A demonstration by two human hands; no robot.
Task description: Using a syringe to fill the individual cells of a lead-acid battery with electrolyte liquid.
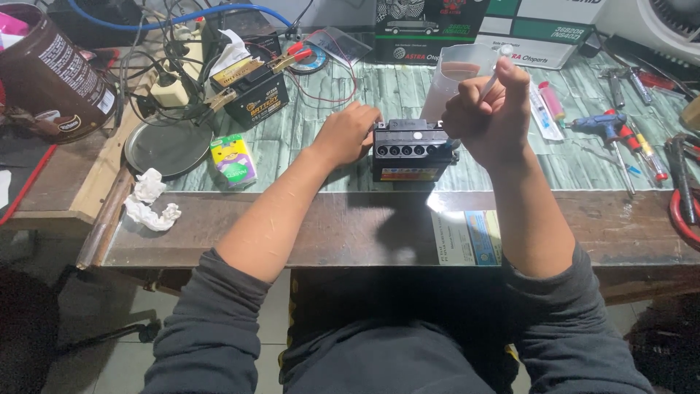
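Observation:
A small black battery (pixel 410 149) with a row of open filler holes on top sits in the middle of the workbench. My left hand (pixel 347 133) rests against its left side, fingers curled around it. My right hand (pixel 487 113) hovers just right of and above the battery, gripping a thin white syringe-like tube (pixel 491 73) that points up and back. A translucent plastic measuring cup (pixel 456 73) with brownish liquid stands right behind the battery.
A second black battery (pixel 257 98) with clips and cables sits at the back left, beside a round metal plate (pixel 166 149), a small green-yellow box (pixel 233 160) and crumpled tissue (pixel 149 198). Screwdrivers and a blue tool (pixel 609 125) lie on the right. Cardboard boxes (pixel 430 29) stand behind.

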